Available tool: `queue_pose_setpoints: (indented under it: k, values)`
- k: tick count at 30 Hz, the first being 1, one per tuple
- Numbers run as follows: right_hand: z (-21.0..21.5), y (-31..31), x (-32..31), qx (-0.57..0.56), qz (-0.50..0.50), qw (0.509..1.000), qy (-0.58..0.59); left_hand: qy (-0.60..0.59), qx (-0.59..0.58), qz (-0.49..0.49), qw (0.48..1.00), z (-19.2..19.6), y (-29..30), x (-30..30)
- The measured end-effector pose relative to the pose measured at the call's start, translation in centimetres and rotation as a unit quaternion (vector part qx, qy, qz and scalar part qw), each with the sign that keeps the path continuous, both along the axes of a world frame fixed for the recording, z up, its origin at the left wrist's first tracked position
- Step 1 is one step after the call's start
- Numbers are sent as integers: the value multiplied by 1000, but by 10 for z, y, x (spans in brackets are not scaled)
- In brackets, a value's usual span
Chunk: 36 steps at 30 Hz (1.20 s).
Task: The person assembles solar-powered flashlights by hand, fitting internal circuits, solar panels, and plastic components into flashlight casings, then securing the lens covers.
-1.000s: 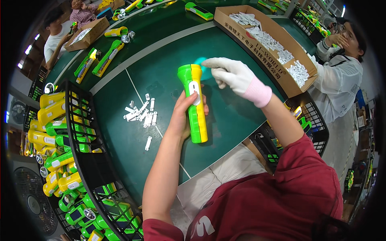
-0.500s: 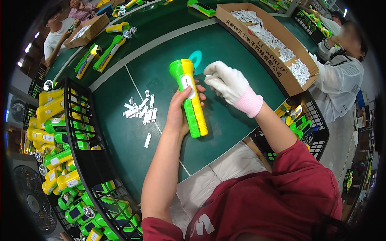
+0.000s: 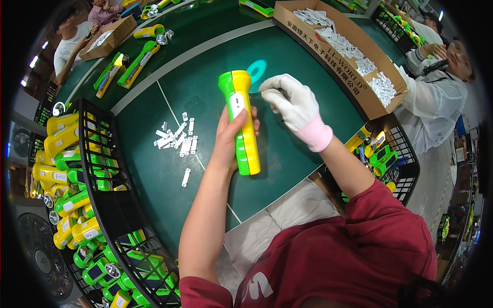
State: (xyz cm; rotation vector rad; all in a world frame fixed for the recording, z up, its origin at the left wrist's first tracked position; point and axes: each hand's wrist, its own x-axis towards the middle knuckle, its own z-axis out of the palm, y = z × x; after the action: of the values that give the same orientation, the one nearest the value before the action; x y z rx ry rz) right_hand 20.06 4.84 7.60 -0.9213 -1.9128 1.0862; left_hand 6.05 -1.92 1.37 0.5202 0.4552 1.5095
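My bare left hand is wrapped round a green and yellow flashlight, its thumb lying by the white switch panel on the barrel. The wide head points away from me, and a pale cyan ring of light falls on the green table just beyond it. To the right of the flashlight, apart from it, is my right hand in a white glove with a pink cuff. Its fingers are curled together in a pinch; whatever they may hold is hidden. Small white plastic pieces lie scattered left of my left hand.
A black crate full of green and yellow flashlights stands at the left. At the far right sits a cardboard box of white parts, with another black crate below it. Flashlights lie beyond the pale divider. Other people sit around.
The view has shifted slightly. My left hand keeps its grip on the flashlight, which stands a little more upright. My right hand stays beside it, fingers still pinched.
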Motion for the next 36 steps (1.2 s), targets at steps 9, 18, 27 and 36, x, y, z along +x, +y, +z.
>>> queue_pose_setpoints:
  k: [9,18,27,36]
  values:
    - [-17,-5,-14,71,-16,995,64,174,-13,67,982,6,-2,10]
    - [-17,17,-36,235,-153,945,168,183,-4,-10,983,7,-5,10]
    - [-17,21,-38,174,-79,964,186,322,-29,-18,946,12,-8,16]
    - [6,10,-4,-32,62,984,167,19,-27,49,998,13,-3,5]
